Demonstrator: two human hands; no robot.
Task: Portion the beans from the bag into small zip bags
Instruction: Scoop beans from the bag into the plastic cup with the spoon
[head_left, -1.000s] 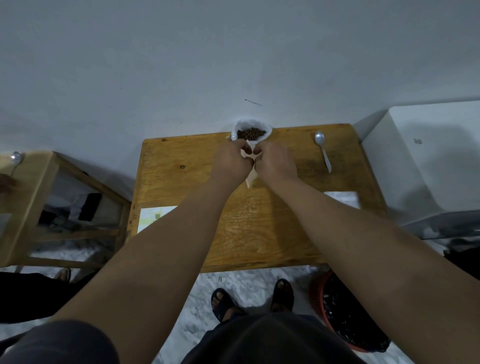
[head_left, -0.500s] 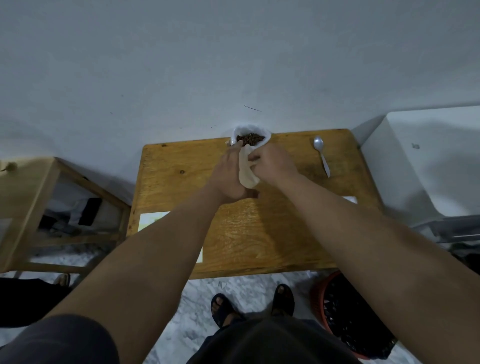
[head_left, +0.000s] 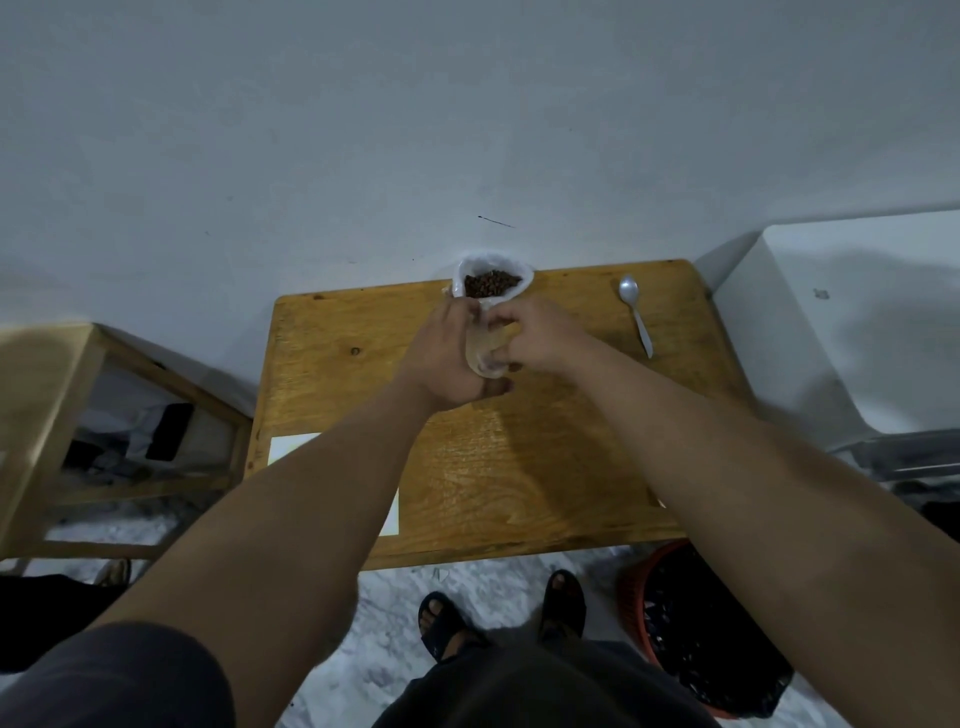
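Both hands' fingers (head_left: 498, 354) hiding small zip bag (head_left: 482, 349), contents unclear

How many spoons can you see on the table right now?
1. The spoon lies on the table near its far right corner, right of the bean bag. The arms could hide another.

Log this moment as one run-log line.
stage: opening small zip bag | left hand: holds it | right hand: holds it | bean bag: open, behind hands | spoon: on table, untouched
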